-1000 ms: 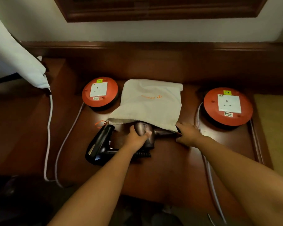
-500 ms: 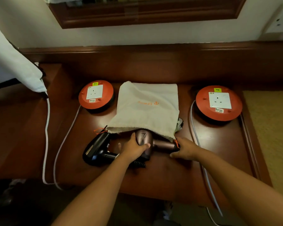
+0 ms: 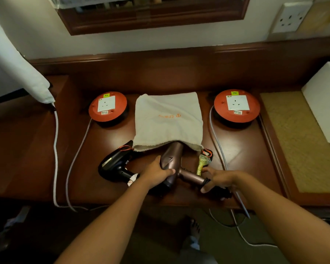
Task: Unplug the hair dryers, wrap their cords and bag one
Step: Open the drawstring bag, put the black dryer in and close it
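A rose-bronze hair dryer (image 3: 171, 159) lies nozzle-first in the cream drawstring bag's (image 3: 168, 119) mouth; a black hair dryer (image 3: 115, 165) lies just left.

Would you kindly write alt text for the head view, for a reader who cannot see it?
Two bare hands hold a bronze hair dryer whose nozzle end sits in the mouth of a cream drawstring bag on a dark wooden desk; the left hand grips its body, the right hand its handle end. A black hair dryer lies left, between two orange socket reels.

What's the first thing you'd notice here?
Two hands meet at the middle of the dark wooden desk: the left hand and right hand hold a bronze-pink hair dryer, its nose inside a cream cloth bag. Round orange socket reels flank the bag.
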### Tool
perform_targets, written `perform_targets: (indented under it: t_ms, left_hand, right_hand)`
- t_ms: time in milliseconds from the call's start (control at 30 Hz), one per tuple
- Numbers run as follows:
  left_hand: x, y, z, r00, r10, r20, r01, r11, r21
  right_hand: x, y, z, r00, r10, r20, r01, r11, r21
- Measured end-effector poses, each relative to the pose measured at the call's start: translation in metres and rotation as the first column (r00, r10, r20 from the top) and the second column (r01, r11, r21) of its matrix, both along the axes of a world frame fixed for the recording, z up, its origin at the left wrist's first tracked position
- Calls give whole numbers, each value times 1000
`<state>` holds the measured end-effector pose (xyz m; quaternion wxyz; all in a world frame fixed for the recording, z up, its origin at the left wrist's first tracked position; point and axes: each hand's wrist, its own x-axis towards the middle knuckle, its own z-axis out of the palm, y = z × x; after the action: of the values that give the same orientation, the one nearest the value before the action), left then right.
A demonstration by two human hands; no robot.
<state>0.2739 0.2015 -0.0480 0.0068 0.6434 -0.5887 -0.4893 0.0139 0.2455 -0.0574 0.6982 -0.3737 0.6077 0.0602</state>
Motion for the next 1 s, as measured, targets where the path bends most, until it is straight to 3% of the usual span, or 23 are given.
perform_targets:
  t_ms: [167,433,733,867,1000]
  left_hand:
    - [-4,16,10,997,-68,-24,66,997,-50]
    - [-5,25,13,994,-71,-82,64,994,-89]
    - [9,40,32,981,-99,-170,64,977,-201]
    - [16,43,39,968,-115,-223,64,972,-224]
    - [24,52,44,960,-106,-258,43,970,-239]
  right_hand:
    - [2,25,4,1000,21,-8,-22,992,-127]
    - [9,39,22,995,-78,60,84,992,-96]
    - [26,43,48,999,-5,-42,-7,961,-275]
    - [42,52,58,994,-99,-52,68,904,-422]
    - [59,64,70,972,-171,-159,34,776,-629]
